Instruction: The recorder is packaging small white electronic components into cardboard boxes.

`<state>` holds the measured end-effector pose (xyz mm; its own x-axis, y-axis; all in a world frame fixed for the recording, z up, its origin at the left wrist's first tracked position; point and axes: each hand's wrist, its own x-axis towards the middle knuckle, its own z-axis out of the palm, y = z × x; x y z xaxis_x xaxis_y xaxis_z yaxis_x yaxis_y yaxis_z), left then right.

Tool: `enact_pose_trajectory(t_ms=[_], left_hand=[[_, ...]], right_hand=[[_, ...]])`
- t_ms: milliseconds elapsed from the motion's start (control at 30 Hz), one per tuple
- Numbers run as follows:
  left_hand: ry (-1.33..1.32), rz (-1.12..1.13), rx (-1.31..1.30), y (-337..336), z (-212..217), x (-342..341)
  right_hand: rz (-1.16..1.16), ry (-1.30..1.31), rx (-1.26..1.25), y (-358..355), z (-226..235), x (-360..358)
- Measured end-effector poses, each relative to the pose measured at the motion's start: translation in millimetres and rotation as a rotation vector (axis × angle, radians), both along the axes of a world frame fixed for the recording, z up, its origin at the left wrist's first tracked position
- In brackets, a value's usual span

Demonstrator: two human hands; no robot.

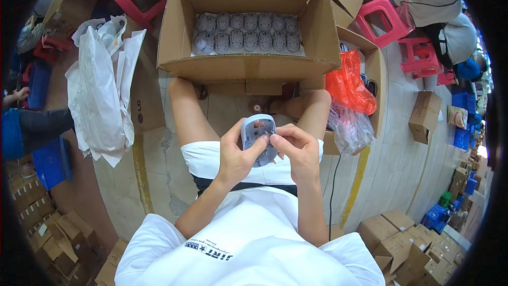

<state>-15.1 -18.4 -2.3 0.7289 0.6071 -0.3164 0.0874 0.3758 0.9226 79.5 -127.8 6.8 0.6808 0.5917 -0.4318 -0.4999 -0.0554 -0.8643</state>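
I hold a grey plastic mouse-shaped shell [258, 130] over my lap with both hands. My left hand [236, 153] grips its left side, thumb lying across the lower face. My right hand [296, 145] pinches the shell's right edge with fingertips. In front of my knees stands an open cardboard box [246, 66] with two rows of several similar grey shells [246, 33] laid on a white sheet.
White plastic bags [103, 90] lie on the floor to the left. An orange bag [346, 85] and clear bag [349, 127] sit in a box at right. Pink stools [383, 21], stacked cartons [407, 243] and another person [434, 0] are nearby.
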Motion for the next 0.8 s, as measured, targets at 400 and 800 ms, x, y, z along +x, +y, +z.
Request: enact_pose_trajectory(t_ms=[400,800], left_hand=[[-0.009,-0.019,0.113,3.0,-3.2,-1.2],[-0.039,0.146,-0.083,5.0,-4.8,8.4]], right_hand=[[-0.1,0.061,0.109,3.9,-8.6,-13.2],[-0.122,0.139,0.044,4.2,-11.7,-24.1]])
